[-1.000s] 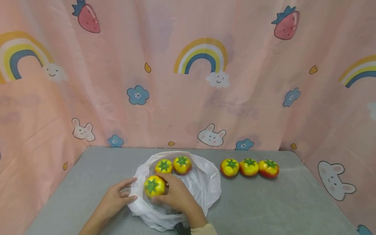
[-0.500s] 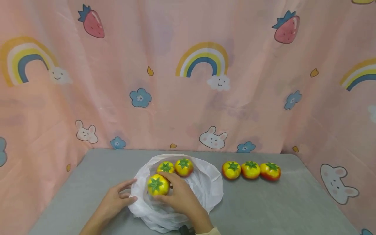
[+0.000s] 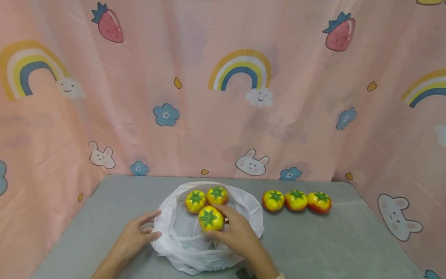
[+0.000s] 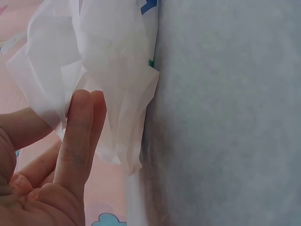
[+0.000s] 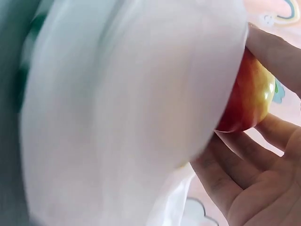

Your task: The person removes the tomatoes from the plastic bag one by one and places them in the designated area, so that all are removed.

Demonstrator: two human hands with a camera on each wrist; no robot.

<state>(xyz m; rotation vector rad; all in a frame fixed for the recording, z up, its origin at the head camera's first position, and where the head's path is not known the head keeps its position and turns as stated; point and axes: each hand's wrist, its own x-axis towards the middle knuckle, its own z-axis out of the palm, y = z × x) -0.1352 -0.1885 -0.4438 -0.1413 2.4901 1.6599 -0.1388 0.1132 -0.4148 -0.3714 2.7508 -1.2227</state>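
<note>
Right hand (image 3: 235,231) holding a fruit (image 3: 211,218) inside the bag (image 3: 195,260), left hand (image 3: 134,231) on the bag's left edge

Near to far:
- Near edge of the surface (image 3: 341,240): small dark item (image 3: 244,274) by the right wrist, cut off by the frame, can't tell what it is.
- Bag: thin white plastic, mouth wide open and facing up, left of the row. Near wall crumpled. Bits of blue and green marking show in the left wrist view.
- Left hand: comes in from the near left. Fingers part-bent with a visible gap in the head view, bag edge held between them; left wrist view has one fingertip behind the plastic and others in front.
- Right hand: reaches over the bag's near right side. Fingers and thumb spread to about the fruit's width, curved round its right side. Grip on that one fruit only.
- Held fruit: yellow top, green leaf star facing up. Red lower side shows past the bag rim in the right wrist view. Can't tell if it touches the bag's bottom.
- Far part of the bag: two more fruits, left one (image 3: 195,202) and right one (image 3: 217,195), side by side just beyond the held one. Contact with it unclear.
- Right of the bag, well apart from the right hand: row of three fruits (image 3: 296,200), close together, leaves up.
- Far side: pink curtain (image 3: 296,131), printed with rainbows, strawberries, rabbits and blue flowers.
</note>
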